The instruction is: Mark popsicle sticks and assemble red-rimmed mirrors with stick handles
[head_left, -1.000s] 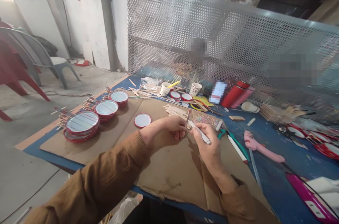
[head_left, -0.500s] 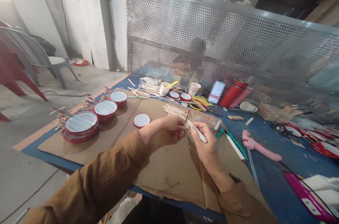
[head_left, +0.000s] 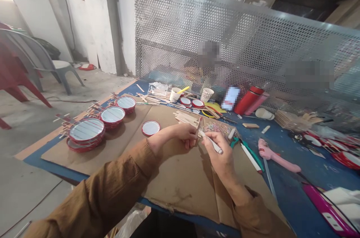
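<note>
Closed around the lower end of a thin wooden craft stick (head_left: 199, 125), my left hand (head_left: 185, 134) keeps it nearly upright. The stick is reddish at its top. My right hand (head_left: 221, 151) grips a white marker (head_left: 214, 145), whose tip points left toward the stick; I cannot tell if they touch. Both hands are above the brown cardboard (head_left: 177, 178). A round red-rimmed lid (head_left: 150, 128) lies left of my left hand. Behind the hands are a pile of plain craft sticks (head_left: 186, 118) and a scatter of small coloured pieces (head_left: 216, 125).
Stacks of red-rimmed round pieces with stick necks (head_left: 86, 131) stand on the left. To the right lie green-handled pliers (head_left: 250, 151), a pink glue gun (head_left: 277, 157) and a magenta power strip (head_left: 323, 208). Paper cups (head_left: 174, 96), a red bottle (head_left: 249, 100) and a perforated metal panel (head_left: 174, 24) are behind.
My right hand and the marker have shifted slightly right and down. The stick now shows more of its broad face; my left hand has barely moved.
</note>
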`<control>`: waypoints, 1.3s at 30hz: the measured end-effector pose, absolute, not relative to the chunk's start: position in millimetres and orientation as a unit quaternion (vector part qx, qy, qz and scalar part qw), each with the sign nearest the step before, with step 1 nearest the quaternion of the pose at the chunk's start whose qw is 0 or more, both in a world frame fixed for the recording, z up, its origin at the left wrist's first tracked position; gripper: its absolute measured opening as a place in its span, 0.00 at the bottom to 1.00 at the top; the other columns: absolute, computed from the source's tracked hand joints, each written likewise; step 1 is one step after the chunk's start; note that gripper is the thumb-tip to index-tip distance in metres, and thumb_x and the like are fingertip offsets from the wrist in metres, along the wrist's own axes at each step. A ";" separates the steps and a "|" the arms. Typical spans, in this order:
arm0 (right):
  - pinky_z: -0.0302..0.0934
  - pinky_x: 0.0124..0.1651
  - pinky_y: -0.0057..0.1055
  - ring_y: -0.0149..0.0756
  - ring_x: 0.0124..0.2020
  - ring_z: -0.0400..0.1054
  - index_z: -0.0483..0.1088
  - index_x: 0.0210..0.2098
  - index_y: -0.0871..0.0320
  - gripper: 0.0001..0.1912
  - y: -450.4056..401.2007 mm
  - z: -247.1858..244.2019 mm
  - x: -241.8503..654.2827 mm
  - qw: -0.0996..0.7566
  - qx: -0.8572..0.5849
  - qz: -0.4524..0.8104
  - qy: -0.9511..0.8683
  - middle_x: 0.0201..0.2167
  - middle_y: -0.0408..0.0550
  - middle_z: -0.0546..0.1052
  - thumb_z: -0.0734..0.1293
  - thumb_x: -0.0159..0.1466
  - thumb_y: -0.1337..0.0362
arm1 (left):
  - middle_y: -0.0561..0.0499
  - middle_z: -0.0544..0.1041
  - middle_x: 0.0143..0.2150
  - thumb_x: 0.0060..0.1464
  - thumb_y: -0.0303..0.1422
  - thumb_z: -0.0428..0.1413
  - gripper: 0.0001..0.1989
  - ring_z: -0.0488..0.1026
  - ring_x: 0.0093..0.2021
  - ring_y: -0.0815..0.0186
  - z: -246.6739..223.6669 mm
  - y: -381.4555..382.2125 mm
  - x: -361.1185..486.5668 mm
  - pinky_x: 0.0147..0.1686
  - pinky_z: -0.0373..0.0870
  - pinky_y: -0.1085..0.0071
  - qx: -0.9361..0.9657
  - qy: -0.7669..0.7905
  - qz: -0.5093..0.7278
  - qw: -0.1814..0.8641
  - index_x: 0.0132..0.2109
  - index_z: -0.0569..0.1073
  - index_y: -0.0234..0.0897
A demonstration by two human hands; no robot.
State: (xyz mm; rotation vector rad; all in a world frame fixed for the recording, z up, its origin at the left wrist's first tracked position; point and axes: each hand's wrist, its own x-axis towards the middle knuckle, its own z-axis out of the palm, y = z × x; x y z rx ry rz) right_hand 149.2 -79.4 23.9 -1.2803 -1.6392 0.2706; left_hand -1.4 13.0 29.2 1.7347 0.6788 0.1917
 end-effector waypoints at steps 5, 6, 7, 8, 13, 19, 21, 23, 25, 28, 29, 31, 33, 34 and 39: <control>0.65 0.31 0.27 0.32 0.28 0.71 0.68 0.37 0.57 0.09 -80.6 25.0 148.6 0.508 -0.524 0.108 -0.675 0.27 0.45 0.76 0.63 0.62 0.58 | 0.57 0.68 0.18 0.57 0.24 0.45 0.09 0.69 0.18 0.73 26.4 14.3 0.2 0.24 0.66 0.76 0.760 0.281 0.084 0.580 0.28 0.64 0.33; 0.65 0.31 0.26 0.32 0.27 0.71 0.68 0.37 0.57 0.09 -80.7 25.2 148.4 0.504 -0.523 0.107 -0.679 0.27 0.45 0.76 0.63 0.62 0.58 | 0.57 0.68 0.18 0.57 0.24 0.45 0.09 0.69 0.18 0.73 26.1 14.3 0.2 0.24 0.66 0.76 0.762 0.280 0.086 0.578 0.29 0.64 0.33; 0.65 0.31 0.26 0.32 0.27 0.70 0.69 0.36 0.57 0.09 -80.8 25.4 148.3 0.500 -0.523 0.106 -0.682 0.26 0.45 0.76 0.64 0.62 0.58 | 0.57 0.68 0.18 0.57 0.24 0.45 0.09 0.69 0.19 0.73 25.9 14.3 0.2 0.24 0.66 0.76 0.763 0.279 0.087 0.576 0.29 0.64 0.33; 0.65 0.31 0.26 0.32 0.27 0.70 0.69 0.36 0.57 0.08 -81.0 25.7 148.2 0.499 -0.525 0.105 -0.682 0.26 0.45 0.76 0.64 0.62 0.58 | 0.57 0.68 0.18 0.57 0.24 0.45 0.09 0.69 0.19 0.73 25.9 14.2 0.1 0.24 0.66 0.77 0.764 0.280 0.087 0.575 0.29 0.64 0.33; 0.64 0.30 0.25 0.31 0.26 0.70 0.68 0.36 0.57 0.08 -81.9 27.3 147.5 0.504 -0.527 0.104 -0.676 0.27 0.44 0.76 0.63 0.62 0.59 | 0.56 0.69 0.19 0.57 0.24 0.45 0.09 0.69 0.20 0.73 26.4 13.7 0.5 0.25 0.67 0.76 0.768 0.287 0.089 0.565 0.29 0.65 0.33; 0.65 0.34 0.26 0.32 0.29 0.70 0.69 0.36 0.57 0.06 -80.8 26.7 149.6 0.492 -0.518 0.060 -0.697 0.29 0.45 0.75 0.64 0.62 0.62 | 0.56 0.68 0.18 0.58 0.24 0.44 0.11 0.69 0.19 0.74 27.6 14.6 1.7 0.24 0.66 0.78 0.779 0.285 0.082 0.553 0.28 0.65 0.33; 0.65 0.37 0.28 0.33 0.32 0.70 0.69 0.36 0.56 0.05 -79.5 26.8 150.9 0.483 -0.508 0.033 -0.713 0.31 0.45 0.76 0.63 0.61 0.63 | 0.56 0.68 0.18 0.58 0.24 0.44 0.12 0.69 0.19 0.73 28.0 14.6 1.5 0.24 0.66 0.77 0.778 0.287 0.080 0.553 0.27 0.65 0.33; 0.64 0.40 0.30 0.34 0.34 0.70 0.69 0.35 0.56 0.04 -78.3 27.4 152.3 0.470 -0.494 0.012 -0.731 0.31 0.46 0.75 0.63 0.61 0.65 | 0.55 0.69 0.19 0.58 0.24 0.44 0.12 0.69 0.19 0.73 28.2 14.5 1.0 0.24 0.66 0.76 0.777 0.287 0.084 0.555 0.27 0.65 0.33; 0.63 0.42 0.31 0.35 0.36 0.70 0.69 0.35 0.55 0.05 -77.3 28.0 153.4 0.467 -0.479 0.000 -0.743 0.32 0.46 0.75 0.62 0.61 0.67 | 0.56 0.68 0.18 0.58 0.24 0.44 0.13 0.68 0.19 0.74 27.9 14.4 0.8 0.24 0.66 0.77 0.775 0.286 0.085 0.557 0.26 0.65 0.33; 0.62 0.41 0.31 0.35 0.35 0.69 0.70 0.34 0.55 0.06 -77.0 28.3 154.6 0.463 -0.462 -0.004 -0.756 0.31 0.45 0.73 0.62 0.61 0.69 | 0.56 0.68 0.17 0.59 0.25 0.43 0.13 0.68 0.19 0.75 27.4 14.8 0.9 0.23 0.65 0.79 0.775 0.280 0.083 0.561 0.26 0.65 0.33; 0.62 0.41 0.30 0.34 0.35 0.68 0.70 0.34 0.55 0.06 -77.1 28.1 154.8 0.460 -0.459 -0.003 -0.760 0.30 0.45 0.73 0.62 0.61 0.69 | 0.56 0.68 0.17 0.59 0.25 0.43 0.13 0.68 0.18 0.75 27.3 15.0 0.9 0.23 0.65 0.79 0.774 0.279 0.081 0.562 0.26 0.65 0.33; 0.61 0.39 0.29 0.34 0.33 0.68 0.71 0.33 0.55 0.07 -77.5 27.6 155.1 0.452 -0.454 0.003 -0.768 0.29 0.44 0.71 0.61 0.60 0.70 | 0.56 0.68 0.17 0.59 0.25 0.44 0.13 0.68 0.18 0.75 27.4 15.0 0.7 0.23 0.65 0.79 0.773 0.280 0.081 0.564 0.26 0.65 0.33; 0.61 0.38 0.29 0.33 0.33 0.67 0.71 0.32 0.55 0.07 -78.3 27.5 155.0 0.447 -0.450 0.012 -0.773 0.29 0.44 0.71 0.61 0.60 0.70 | 0.56 0.68 0.17 0.58 0.24 0.44 0.12 0.69 0.19 0.74 27.9 14.7 0.3 0.23 0.66 0.78 0.768 0.284 0.082 0.568 0.27 0.65 0.33; 0.61 0.38 0.29 0.34 0.33 0.67 0.71 0.32 0.55 0.07 -78.9 27.8 154.8 0.445 -0.449 0.016 -0.775 0.30 0.44 0.71 0.61 0.60 0.70 | 0.56 0.69 0.18 0.58 0.24 0.44 0.12 0.69 0.19 0.74 28.2 14.5 0.0 0.24 0.66 0.77 0.765 0.286 0.083 0.571 0.27 0.65 0.33; 0.62 0.40 0.32 0.35 0.35 0.68 0.72 0.33 0.55 0.06 -82.0 31.6 153.5 0.440 -0.449 0.042 -0.777 0.31 0.46 0.72 0.62 0.63 0.66 | 0.56 0.68 0.18 0.59 0.26 0.44 0.12 0.69 0.19 0.73 28.0 14.6 -0.2 0.25 0.67 0.76 0.767 0.297 0.078 0.563 0.27 0.65 0.33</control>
